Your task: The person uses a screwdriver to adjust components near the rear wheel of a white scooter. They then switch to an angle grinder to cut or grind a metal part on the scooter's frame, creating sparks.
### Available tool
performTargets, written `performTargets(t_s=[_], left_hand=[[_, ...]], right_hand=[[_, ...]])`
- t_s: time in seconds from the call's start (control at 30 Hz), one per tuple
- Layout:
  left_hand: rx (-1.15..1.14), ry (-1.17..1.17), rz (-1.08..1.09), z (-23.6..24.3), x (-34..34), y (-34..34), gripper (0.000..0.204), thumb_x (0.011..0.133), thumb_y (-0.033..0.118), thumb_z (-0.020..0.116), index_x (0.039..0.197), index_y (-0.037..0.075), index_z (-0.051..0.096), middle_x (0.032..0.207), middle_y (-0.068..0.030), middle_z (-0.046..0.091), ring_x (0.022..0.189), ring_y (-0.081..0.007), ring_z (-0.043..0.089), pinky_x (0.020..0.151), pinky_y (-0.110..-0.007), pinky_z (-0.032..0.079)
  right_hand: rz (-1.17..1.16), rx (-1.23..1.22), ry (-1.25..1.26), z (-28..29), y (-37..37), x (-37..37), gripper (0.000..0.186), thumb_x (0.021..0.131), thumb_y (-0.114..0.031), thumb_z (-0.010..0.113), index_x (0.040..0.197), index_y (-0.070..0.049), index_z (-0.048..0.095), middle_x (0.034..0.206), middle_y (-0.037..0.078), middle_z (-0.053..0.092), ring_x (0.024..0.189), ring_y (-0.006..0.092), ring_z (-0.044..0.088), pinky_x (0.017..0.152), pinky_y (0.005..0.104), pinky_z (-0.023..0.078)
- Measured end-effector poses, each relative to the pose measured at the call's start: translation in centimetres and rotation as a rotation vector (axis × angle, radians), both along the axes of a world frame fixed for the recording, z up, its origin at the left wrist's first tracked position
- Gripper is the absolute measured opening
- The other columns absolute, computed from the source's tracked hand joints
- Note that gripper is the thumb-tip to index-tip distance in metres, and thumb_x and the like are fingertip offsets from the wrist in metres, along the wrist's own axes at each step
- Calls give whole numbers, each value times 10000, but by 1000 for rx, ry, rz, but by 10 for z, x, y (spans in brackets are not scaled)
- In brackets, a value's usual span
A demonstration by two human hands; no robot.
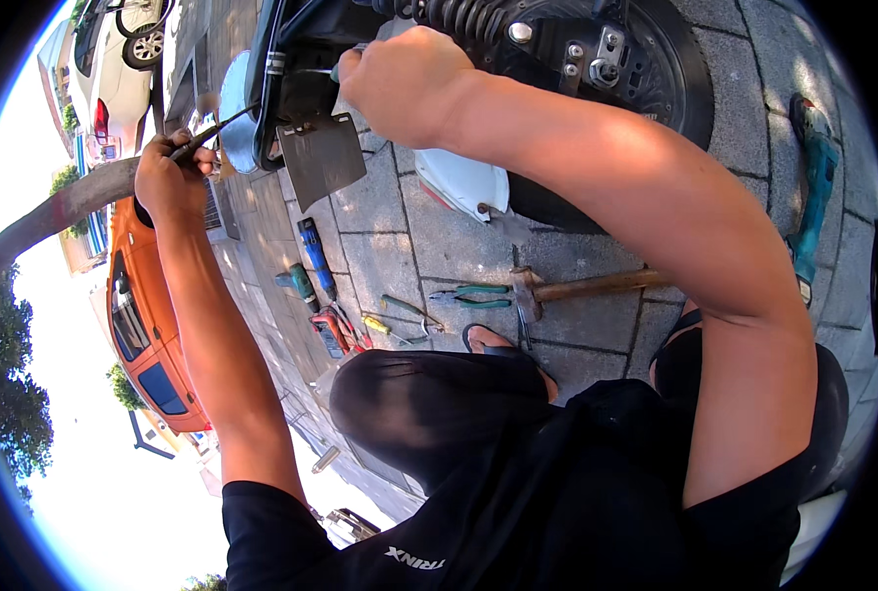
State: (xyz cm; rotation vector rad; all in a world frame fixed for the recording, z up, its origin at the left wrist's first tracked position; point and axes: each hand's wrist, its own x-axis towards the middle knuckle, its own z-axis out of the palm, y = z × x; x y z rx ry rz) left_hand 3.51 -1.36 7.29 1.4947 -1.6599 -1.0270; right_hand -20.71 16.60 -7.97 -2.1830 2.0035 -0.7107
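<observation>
My right hand [405, 79] is closed round a screwdriver handle [335, 71] whose shaft points left into the dark rear body of a scooter [281, 69]. My left hand [168, 172] grips a thin dark tool [224, 123] that reaches up toward the scooter's tail, beside the grey licence plate bracket [321, 158]. The rear wheel [636, 59] and spring shock [469, 20] lie just right of my right hand.
On the paving lie green-handled pliers [473, 295], a wooden-handled hammer [587, 286], a blue power tool [316, 258], small screwdrivers [390, 325] and a teal grinder [813, 187]. An orange car [143, 325] and a white car [114, 69] stand at the left.
</observation>
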Motion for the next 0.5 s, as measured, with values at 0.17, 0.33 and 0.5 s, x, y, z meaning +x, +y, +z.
performTargets(t_s=[0.17,0.33,0.5], left_hand=[[10,8,27,-1,-1,9,212,1027,78,360,989,-39,533,895,-191,635,603,-303,667,510,-370,541],[-1,-2,31,-1,-8,15,233,1027,90,376,992,-67,545,813,-221,641,587,-299,676,497,-347,555],[-12,7,39,-1,-9,17,238,1032,89,384,1017,-97,533,840,-224,625,582,-316,665,488,-358,539]], right_hand=[[-38,-60,-73,-5,2,-1,250,885,-140,678,1095,-6,695,911,137,770,903,302,796,777,416,624],[-73,223,-782,5,-12,-8,373,896,-184,651,1205,8,734,845,119,730,771,267,741,663,397,563],[-59,489,-1580,-9,-6,-1,352,976,-286,691,1230,-52,758,637,10,517,581,132,469,479,314,367]])
